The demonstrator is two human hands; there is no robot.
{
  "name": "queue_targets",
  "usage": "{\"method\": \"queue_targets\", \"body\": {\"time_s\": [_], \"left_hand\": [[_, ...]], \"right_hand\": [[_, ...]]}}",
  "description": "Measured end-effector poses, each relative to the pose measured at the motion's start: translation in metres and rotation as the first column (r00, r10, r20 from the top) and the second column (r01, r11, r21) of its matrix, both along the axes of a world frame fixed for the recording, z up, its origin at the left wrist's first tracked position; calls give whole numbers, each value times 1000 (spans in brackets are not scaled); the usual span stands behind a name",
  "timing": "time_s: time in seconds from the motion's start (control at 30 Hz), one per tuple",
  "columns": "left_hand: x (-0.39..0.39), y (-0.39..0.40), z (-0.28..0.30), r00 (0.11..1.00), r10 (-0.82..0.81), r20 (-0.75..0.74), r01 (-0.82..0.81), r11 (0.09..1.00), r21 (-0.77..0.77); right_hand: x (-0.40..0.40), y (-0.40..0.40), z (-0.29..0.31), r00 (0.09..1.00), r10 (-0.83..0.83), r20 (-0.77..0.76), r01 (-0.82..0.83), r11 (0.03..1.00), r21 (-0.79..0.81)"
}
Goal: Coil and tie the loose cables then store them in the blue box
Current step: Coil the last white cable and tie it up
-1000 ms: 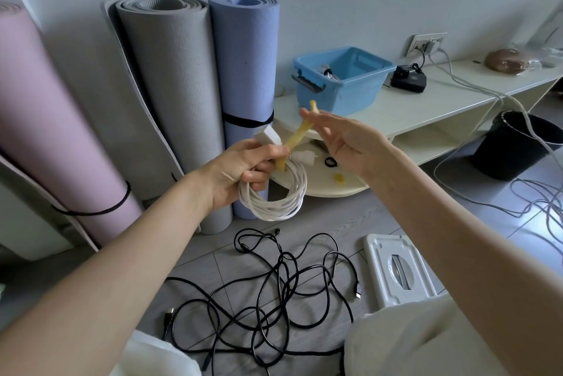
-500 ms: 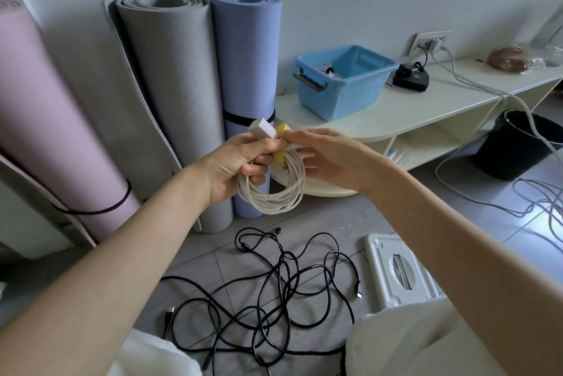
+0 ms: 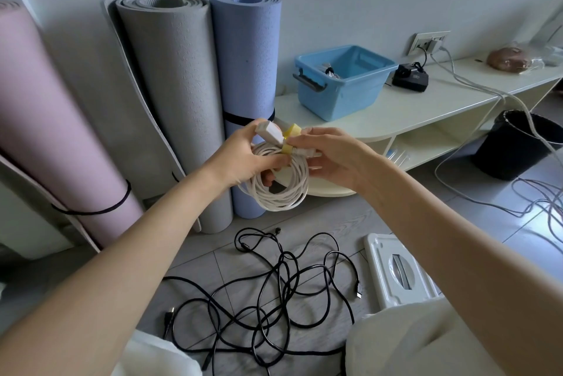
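Since the earlier frame, your right hand (image 3: 329,156) has brought the yellow fabric strap (image 3: 291,136) down from its outstretched position and wrapped it over the top of the coiled white round cable (image 3: 280,190).

Head view: your left hand (image 3: 240,159) grips the coil at its upper left, fingers curled through the loop, with the white rectangular plug (image 3: 268,132) projecting above the thumb. Your right hand pinches the strap and the cable end at the coil's upper right, fingers curled. Both grips are closed on the bundle, which hangs in the air in front of you, its loop facing you.

The light blue plastic box (image 3: 341,83) stands on the cream low table (image 3: 411,113), beyond and to the right of the coil. Your right hand is nearer to it. One bundle already lies inside.

Judgement: the strap appears not yet fastened. Once it is, carry the coil forward and right, then lower it into the box.

A tangled loose black cable (image 3: 268,290) lies on the grey tiled floor (image 3: 335,223) below your hands, not yet coiled.
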State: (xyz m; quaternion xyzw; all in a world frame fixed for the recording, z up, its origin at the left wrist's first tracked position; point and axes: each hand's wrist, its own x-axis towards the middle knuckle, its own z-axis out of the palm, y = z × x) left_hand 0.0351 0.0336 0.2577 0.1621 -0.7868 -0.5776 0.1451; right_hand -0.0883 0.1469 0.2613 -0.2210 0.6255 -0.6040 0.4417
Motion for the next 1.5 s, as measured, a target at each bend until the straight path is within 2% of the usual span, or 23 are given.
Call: {"method": "queue_targets", "body": {"time_s": [0.07, 0.2, 0.33, 0.4, 0.47, 0.57, 0.73, 0.9, 1.0, 1.07, 1.17, 1.27, 1.4, 1.5], "left_hand": [[-1, 0, 0, 1000, 7, -6, -7, 1000, 11], [-3, -3, -5, 999, 28, 36, -34, 985, 168], [-1, -7, -6, 998, -47, 42, 28, 925, 378], [-1, -6, -4, 999, -29, 33, 14, 927, 375], [-2, -2, -4, 999, 21, 48, -34, 955, 295], [-4, 2, -4, 998, 61, 32, -68, 965, 254], [-4, 2, -4, 997, 62, 45, -74, 931, 357], [-4, 6, -5, 997, 64, 51, -82, 838, 540], [-6, 9, -7, 995, 87, 50, -100, 834, 543], [-8, 11, -7, 994, 97, 42, -105, 872, 478], [-8, 10, -4, 994, 104, 15, -103, 931, 349], [-9, 10, -2, 996, 93, -13, -84, 946, 313], [-9, 11, -4, 997, 75, 2, -72, 948, 310], [-8, 11, -3, 999, 41, 17, -44, 920, 390]], "right_hand": [[0, 0, 1, 999, 2, -54, -3, 1000, -19], [1, 1, 6, 970, 40, -240, -51, 998, -42], [0, 3, 6, 961, 36, -273, -62, 994, -85], [1, 2, 5, 952, 37, -305, -66, 994, -83], [2, 2, 5, 938, 37, -345, -63, 996, -66], [1, 3, 6, 941, 46, -335, -62, 997, -37], [2, 3, 6, 970, 92, -226, -87, 996, 28], [4, -2, 2, 942, 39, -333, -4, 995, 103], [5, -5, 0, 916, -37, -400, 93, 988, 122], [3, -5, 1, 938, -75, -337, 125, 984, 129], [-1, -4, 5, 991, -118, -64, 124, 988, 88], [-5, -2, 7, 993, -90, 74, 86, 995, 60], [-8, 2, 6, 995, -80, 54, 76, 994, 85], [-7, 4, 4, 997, -75, -19, 76, 996, 42]]}}
